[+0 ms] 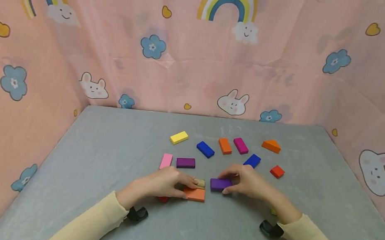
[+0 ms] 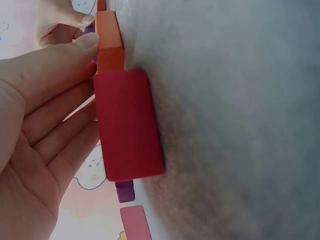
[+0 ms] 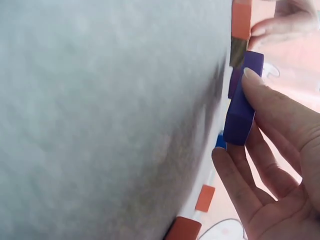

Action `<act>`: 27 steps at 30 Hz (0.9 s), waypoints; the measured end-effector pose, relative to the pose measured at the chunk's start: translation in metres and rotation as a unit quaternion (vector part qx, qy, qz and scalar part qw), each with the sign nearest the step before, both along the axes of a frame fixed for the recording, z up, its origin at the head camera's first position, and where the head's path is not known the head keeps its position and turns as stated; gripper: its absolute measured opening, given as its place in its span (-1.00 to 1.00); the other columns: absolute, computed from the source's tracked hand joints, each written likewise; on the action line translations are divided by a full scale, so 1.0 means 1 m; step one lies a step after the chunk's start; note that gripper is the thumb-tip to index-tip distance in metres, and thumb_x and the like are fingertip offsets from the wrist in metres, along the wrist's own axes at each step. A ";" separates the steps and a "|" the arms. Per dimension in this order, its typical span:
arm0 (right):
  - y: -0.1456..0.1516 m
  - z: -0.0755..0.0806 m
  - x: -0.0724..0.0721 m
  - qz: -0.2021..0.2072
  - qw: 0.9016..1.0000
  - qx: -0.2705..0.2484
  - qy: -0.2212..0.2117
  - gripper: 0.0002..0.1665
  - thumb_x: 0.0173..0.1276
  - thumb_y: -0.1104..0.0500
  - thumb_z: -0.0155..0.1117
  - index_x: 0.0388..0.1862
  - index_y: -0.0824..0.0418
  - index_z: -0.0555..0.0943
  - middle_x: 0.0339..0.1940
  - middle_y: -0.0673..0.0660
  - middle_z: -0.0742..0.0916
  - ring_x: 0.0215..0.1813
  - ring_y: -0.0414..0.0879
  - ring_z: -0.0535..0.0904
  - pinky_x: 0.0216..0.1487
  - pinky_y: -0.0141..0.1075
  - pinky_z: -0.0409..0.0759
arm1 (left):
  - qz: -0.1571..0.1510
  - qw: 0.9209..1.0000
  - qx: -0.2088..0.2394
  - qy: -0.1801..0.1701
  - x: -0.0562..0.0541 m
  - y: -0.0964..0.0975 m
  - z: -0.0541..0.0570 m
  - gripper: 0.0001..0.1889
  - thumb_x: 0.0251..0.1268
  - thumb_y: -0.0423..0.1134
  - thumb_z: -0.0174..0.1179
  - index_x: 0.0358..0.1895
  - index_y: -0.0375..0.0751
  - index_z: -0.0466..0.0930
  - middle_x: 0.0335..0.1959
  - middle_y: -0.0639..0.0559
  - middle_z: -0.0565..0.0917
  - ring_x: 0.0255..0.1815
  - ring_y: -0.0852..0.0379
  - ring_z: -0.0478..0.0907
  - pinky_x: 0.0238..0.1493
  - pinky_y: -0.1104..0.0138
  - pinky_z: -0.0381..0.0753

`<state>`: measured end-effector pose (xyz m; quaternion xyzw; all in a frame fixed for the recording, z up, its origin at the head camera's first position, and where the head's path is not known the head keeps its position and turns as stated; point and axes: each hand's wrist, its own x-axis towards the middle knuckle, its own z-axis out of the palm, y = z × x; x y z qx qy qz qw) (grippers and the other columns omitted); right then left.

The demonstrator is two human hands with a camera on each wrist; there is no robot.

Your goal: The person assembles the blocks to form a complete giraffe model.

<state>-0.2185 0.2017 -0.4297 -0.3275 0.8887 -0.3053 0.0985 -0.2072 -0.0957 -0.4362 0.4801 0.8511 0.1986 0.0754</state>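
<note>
My right hand [image 1: 251, 182] pinches a purple block [image 1: 219, 184] between thumb and fingers; in the right wrist view that purple block [image 3: 245, 100] appears tilted. Just left of it, my left hand [image 1: 166, 182] has its thumb and fingers on an orange block [image 1: 196, 195]. Behind the orange block sits a wood-coloured block [image 1: 200, 183], partly covered by the left fingers. A red block [image 2: 129, 125] stands close under the left palm, mostly hidden in the head view. Beyond the left hand lie a pink block [image 1: 166, 160] and a dark purple block [image 1: 185, 162].
Farther back lie yellow [image 1: 179, 137], blue [image 1: 205, 149], orange [image 1: 225, 146] and magenta [image 1: 241, 145] blocks. An orange triangular block [image 1: 271, 146] and a small red block [image 1: 277, 171] are at the right. A green block [image 1: 274, 212] is mostly hidden by the right forearm. A printed curtain surrounds the grey table.
</note>
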 end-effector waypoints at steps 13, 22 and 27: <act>-0.008 -0.005 0.009 0.031 0.999 0.020 -0.006 -0.56 -0.01 -0.04 0.54 -0.14 0.04 0.67 -0.21 -0.11 0.71 -0.16 -0.21 0.60 -0.10 -0.36 0.60 | -0.008 1.000 0.009 0.010 0.000 0.000 0.000 -0.64 0.18 -0.12 0.32 0.06 -0.05 0.66 0.13 0.11 0.62 0.20 0.25 0.52 0.15 0.36 0.52; -0.012 -0.007 0.013 0.043 0.999 0.022 -0.008 -0.57 0.00 -0.07 0.52 -0.14 0.02 0.66 -0.22 -0.12 0.71 -0.18 -0.26 0.60 -0.11 -0.37 0.60 | -0.008 1.000 0.010 0.003 0.000 0.000 0.000 -0.64 0.18 -0.12 0.31 0.07 -0.04 0.65 0.13 0.12 0.62 0.20 0.26 0.51 0.16 0.37 0.51; -0.014 -0.009 0.014 0.055 0.998 0.014 -0.004 -0.58 0.00 -0.04 0.53 -0.16 0.03 0.65 -0.23 -0.11 0.71 -0.20 -0.27 0.60 -0.12 -0.37 0.61 | -0.007 1.000 0.008 0.002 0.000 0.000 0.001 -0.64 0.19 -0.12 0.30 0.07 -0.03 0.65 0.14 0.13 0.61 0.21 0.29 0.50 0.17 0.39 0.50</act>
